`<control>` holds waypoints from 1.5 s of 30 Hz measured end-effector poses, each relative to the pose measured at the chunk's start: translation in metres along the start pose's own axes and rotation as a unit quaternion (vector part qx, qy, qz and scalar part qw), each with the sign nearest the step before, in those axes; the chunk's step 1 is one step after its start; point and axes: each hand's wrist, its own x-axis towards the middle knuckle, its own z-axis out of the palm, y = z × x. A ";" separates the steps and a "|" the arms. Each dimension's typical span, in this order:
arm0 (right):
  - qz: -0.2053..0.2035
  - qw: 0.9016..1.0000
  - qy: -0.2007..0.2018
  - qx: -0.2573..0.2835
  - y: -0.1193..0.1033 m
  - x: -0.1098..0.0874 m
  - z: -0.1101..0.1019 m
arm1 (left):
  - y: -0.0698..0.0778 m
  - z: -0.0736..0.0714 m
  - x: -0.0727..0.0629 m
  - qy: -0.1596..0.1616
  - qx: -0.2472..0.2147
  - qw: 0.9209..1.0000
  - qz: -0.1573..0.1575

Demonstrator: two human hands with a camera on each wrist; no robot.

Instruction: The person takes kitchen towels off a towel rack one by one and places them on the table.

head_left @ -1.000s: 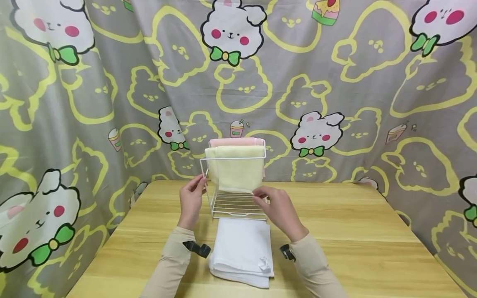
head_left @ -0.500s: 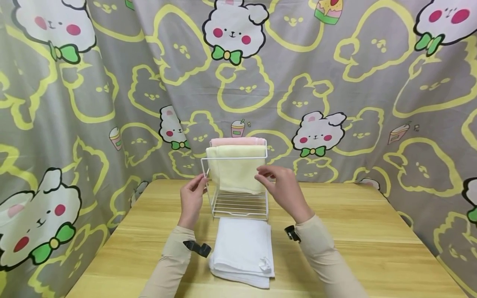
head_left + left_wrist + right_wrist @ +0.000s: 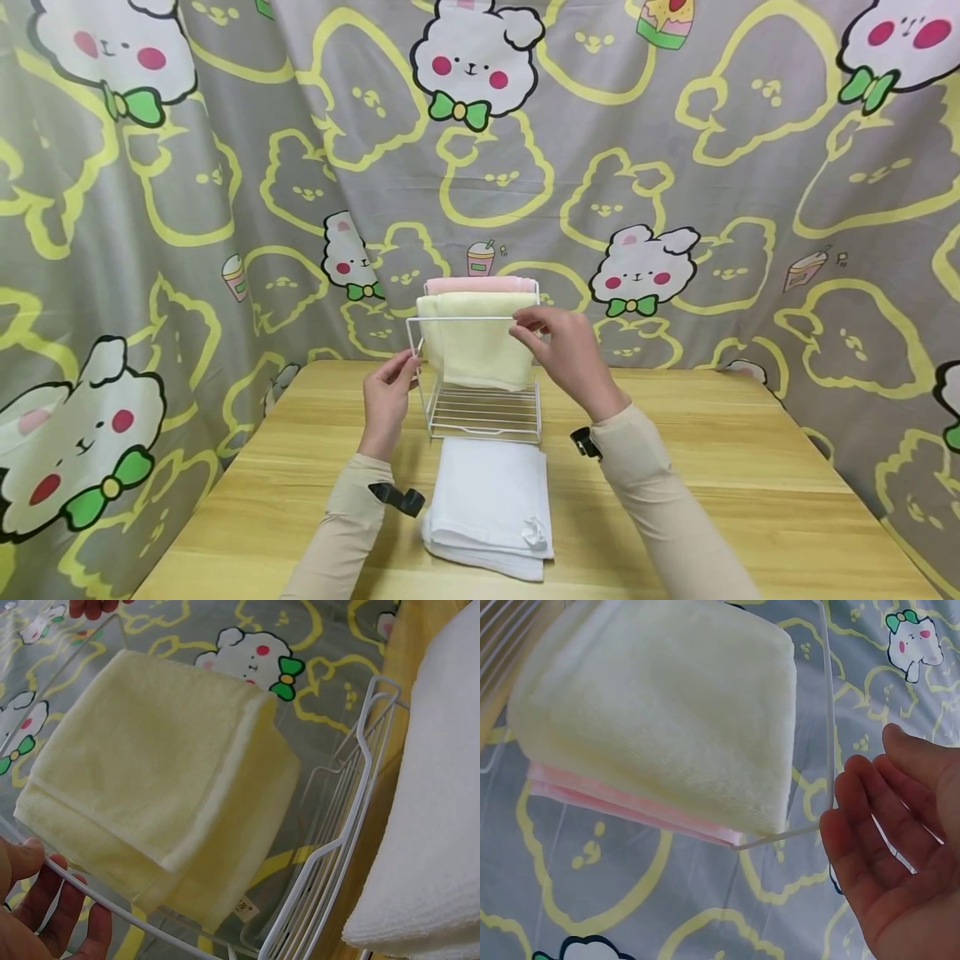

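Observation:
A white wire rack (image 3: 465,318) stands on the table. Over its upper bars hang a folded pale yellow towel (image 3: 483,357) and, behind it, a folded pink towel (image 3: 480,285). My left hand (image 3: 385,408) holds the rack's left side wire; the left wrist view shows the thumb and fingers around the wire (image 3: 124,910). At the upper right front corner is my right hand (image 3: 568,357). In the right wrist view its fingers (image 3: 862,795) are loosely bent, the thumb apart, with fingertips at or beside the wire; whether they touch it, I cannot tell.
Folded white towels (image 3: 487,487) lie stacked in front of the rack, near its bottom shelf wires (image 3: 483,408). Wooden tabletop (image 3: 712,467) extends on both sides. A grey patterned curtain (image 3: 510,192) hangs close behind and along the sides.
My right hand has left the yellow towel's lower right corner and risen to the rack's upper right corner. My left hand stays on the side wire.

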 end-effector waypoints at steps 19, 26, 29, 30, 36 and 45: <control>-0.004 1.000 -0.002 -0.004 0.005 0.044 0.003 | -0.001 -0.001 0.001 -0.007 0.004 1.000 0.002; 0.019 0.999 -0.023 -0.013 0.009 0.053 0.006 | -0.001 -0.001 0.002 -0.006 0.009 1.000 -0.005; 0.035 0.999 -0.036 -0.008 0.011 0.057 0.010 | -0.001 -0.001 0.002 -0.002 0.010 1.000 -0.002; 0.038 0.998 -0.040 -0.007 0.012 0.059 0.011 | -0.001 -0.001 0.003 -0.001 0.010 1.000 0.000; 0.052 0.997 -0.052 -0.006 0.018 0.065 0.020 | -0.001 -0.001 0.003 0.001 0.005 1.000 0.010; 0.076 0.993 -0.084 0.014 0.024 0.069 0.027 | 0.000 0.000 0.002 -0.002 0.012 1.000 0.005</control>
